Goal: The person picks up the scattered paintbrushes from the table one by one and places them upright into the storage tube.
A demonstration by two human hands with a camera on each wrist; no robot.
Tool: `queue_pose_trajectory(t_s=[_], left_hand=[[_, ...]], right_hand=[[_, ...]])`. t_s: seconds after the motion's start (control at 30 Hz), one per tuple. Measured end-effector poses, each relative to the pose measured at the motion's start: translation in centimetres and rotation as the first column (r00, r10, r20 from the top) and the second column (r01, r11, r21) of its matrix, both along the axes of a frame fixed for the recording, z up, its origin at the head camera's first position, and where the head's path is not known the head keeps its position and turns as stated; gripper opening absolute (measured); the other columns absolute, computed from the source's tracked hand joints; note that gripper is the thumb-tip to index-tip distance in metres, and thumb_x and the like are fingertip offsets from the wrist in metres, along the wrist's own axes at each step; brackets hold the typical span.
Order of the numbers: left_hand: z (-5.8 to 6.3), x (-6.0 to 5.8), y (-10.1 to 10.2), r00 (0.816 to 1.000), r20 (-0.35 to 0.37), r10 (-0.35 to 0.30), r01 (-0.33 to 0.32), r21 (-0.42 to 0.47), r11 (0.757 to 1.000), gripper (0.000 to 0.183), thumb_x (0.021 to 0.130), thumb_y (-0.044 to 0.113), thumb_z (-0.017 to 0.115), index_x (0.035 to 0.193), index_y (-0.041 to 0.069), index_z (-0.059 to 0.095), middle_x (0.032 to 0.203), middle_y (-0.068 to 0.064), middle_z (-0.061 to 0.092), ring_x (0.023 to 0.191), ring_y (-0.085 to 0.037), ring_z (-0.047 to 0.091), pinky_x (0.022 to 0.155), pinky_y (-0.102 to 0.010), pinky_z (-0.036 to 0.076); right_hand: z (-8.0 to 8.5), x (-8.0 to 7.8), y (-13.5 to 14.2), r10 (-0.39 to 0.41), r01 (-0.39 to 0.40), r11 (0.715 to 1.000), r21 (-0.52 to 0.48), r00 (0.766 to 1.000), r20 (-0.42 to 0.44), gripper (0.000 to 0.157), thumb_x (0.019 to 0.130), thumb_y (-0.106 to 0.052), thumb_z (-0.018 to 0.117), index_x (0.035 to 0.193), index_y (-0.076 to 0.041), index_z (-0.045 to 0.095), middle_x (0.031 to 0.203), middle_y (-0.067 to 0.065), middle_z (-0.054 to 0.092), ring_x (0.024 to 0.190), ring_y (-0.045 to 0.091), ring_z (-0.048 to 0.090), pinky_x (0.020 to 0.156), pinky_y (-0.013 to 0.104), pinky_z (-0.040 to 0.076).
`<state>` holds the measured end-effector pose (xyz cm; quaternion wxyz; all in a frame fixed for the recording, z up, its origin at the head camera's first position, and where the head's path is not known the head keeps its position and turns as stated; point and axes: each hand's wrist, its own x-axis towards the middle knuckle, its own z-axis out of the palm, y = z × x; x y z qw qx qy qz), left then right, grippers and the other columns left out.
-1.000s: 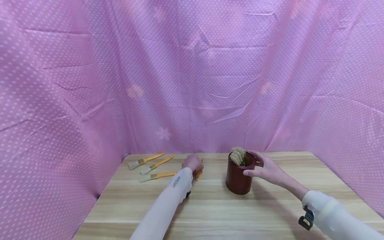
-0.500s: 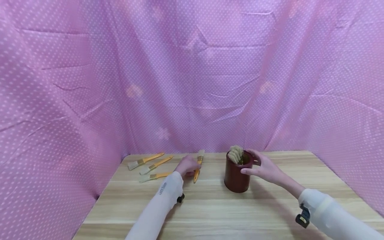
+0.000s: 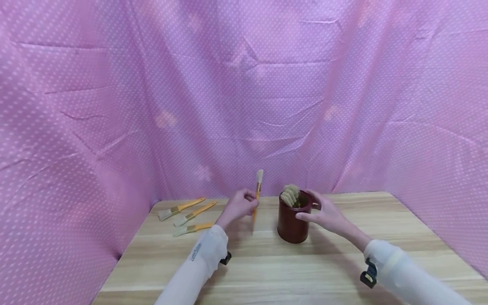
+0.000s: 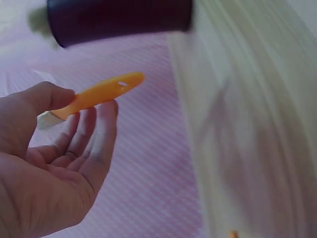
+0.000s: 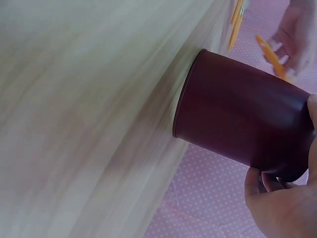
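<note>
My left hand (image 3: 239, 205): I am holding one brush (image 3: 257, 192) between my thumb and fingers. My fingers are curled around its orange handle.
The brush: it stands almost straight up in the air, with the hairy end on top. It is up off the table (image 3: 305, 267), just beside the cup (image 3: 292, 220).
My right hand (image 3: 322, 214): I am holding the dark red cup. My fingers and thumb wrap around its top edge.
The cup: it stands upright on the table, between my two hands. Some brush heads (image 3: 291, 194) poke out of the top.
Other brushes (image 3: 187, 216): three more lie flat on the table by the far left corner, well apart from my left hand. They have orange handles too.
Behind the table: a pink cloth (image 3: 244, 93) with small white dots hangs all around.
</note>
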<state>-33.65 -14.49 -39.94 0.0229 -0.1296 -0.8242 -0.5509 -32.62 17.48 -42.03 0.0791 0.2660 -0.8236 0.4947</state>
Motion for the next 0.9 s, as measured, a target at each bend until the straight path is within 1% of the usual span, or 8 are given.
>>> queue_pose_trajectory(t_s=[0.1,0.2,0.33,0.43,0.53,0.67,0.77,0.9], left_hand=[[1.3,0.9,0.9,0.998,-0.067,-0.016,0.017,0.017,1.000,0.021,0.093,0.015,0.073,0.109,0.004,0.065,0.099,-0.008,0.066,0.083,-0.024,0.068,0.069,-0.034,0.061],[2.7,2.0,2.1,0.987,-0.156,-0.037,0.041,0.020,0.999,0.022,0.094,0.018,0.075,0.109,0.005,0.065,0.097,-0.007,0.067,0.083,-0.021,0.067,0.069,-0.036,0.061],[4.6,3.3,3.9,0.957,-0.287,-0.047,0.047,-0.009,0.999,0.020,0.093,0.017,0.075,0.106,0.006,0.065,0.092,-0.003,0.068,0.081,-0.018,0.067,0.069,-0.034,0.060],[5.5,3.9,5.4,0.934,-0.356,-0.036,0.029,-0.024,0.999,0.019,0.092,0.018,0.075,0.105,0.007,0.066,0.092,-0.001,0.068,0.082,-0.015,0.067,0.071,-0.029,0.058],[6.0,4.0,6.8,0.919,-0.393,-0.016,0.012,-0.014,1.000,0.020,0.093,0.019,0.075,0.105,0.007,0.065,0.092,0.000,0.068,0.082,-0.013,0.067,0.073,-0.027,0.057],[6.0,3.7,8.4,0.906,-0.422,0.035,-0.027,0.025,0.999,0.022,0.092,0.016,0.077,0.105,0.005,0.063,0.091,-0.001,0.068,0.081,-0.013,0.068,0.072,-0.025,0.058],[5.9,3.5,9.4,0.900,-0.430,0.071,-0.053,0.055,0.997,0.021,0.091,0.013,0.078,0.103,0.005,0.063,0.090,-0.001,0.068,0.080,-0.013,0.068,0.071,-0.024,0.058],[5.6,3.6,10.0,0.896,-0.435,0.089,-0.080,0.039,0.996,0.019,0.092,0.013,0.078,0.103,0.006,0.063,0.091,0.000,0.068,0.081,-0.012,0.069,0.070,-0.024,0.058]], right_hand=[[-0.2,-0.1,-0.6,-0.009,0.009,1.000,-0.012,1.000,-0.007,0.087,0.082,-0.035,0.088,0.151,-0.007,0.044,0.145,0.016,0.053,0.121,0.040,0.059,0.098,0.058,0.048],[-0.3,-0.3,-1.1,-0.017,0.017,1.000,-0.010,1.000,-0.017,0.087,0.082,-0.036,0.088,0.151,-0.008,0.044,0.143,0.014,0.055,0.119,0.039,0.060,0.097,0.057,0.049],[-0.2,-0.4,-1.5,-0.023,0.023,0.999,-0.024,1.000,-0.012,0.086,0.081,-0.036,0.089,0.150,-0.008,0.045,0.142,0.014,0.056,0.119,0.039,0.060,0.096,0.053,0.051],[-0.2,-0.5,-1.7,-0.031,0.030,0.999,-0.036,0.999,-0.017,0.087,0.080,-0.035,0.089,0.150,-0.007,0.045,0.141,0.015,0.056,0.118,0.039,0.060,0.096,0.052,0.051],[-0.3,-0.7,-1.9,-0.029,0.028,0.999,-0.042,0.999,-0.025,0.087,0.080,-0.035,0.089,0.149,-0.005,0.045,0.141,0.016,0.056,0.118,0.038,0.061,0.096,0.051,0.052],[-0.4,-0.9,-2.0,-0.027,0.026,0.999,-0.040,0.999,-0.021,0.086,0.080,-0.037,0.089,0.149,-0.007,0.046,0.140,0.013,0.057,0.119,0.036,0.060,0.096,0.049,0.052],[-0.4,-0.9,-1.8,-0.035,0.034,0.999,-0.040,0.999,-0.008,0.086,0.080,-0.038,0.089,0.148,-0.008,0.047,0.140,0.012,0.057,0.118,0.036,0.060,0.096,0.052,0.052],[-0.4,-0.8,-1.7,-0.027,0.027,0.999,-0.047,1.000,-0.001,0.087,0.080,-0.038,0.089,0.149,-0.007,0.045,0.141,0.014,0.056,0.119,0.038,0.060,0.096,0.056,0.050]])
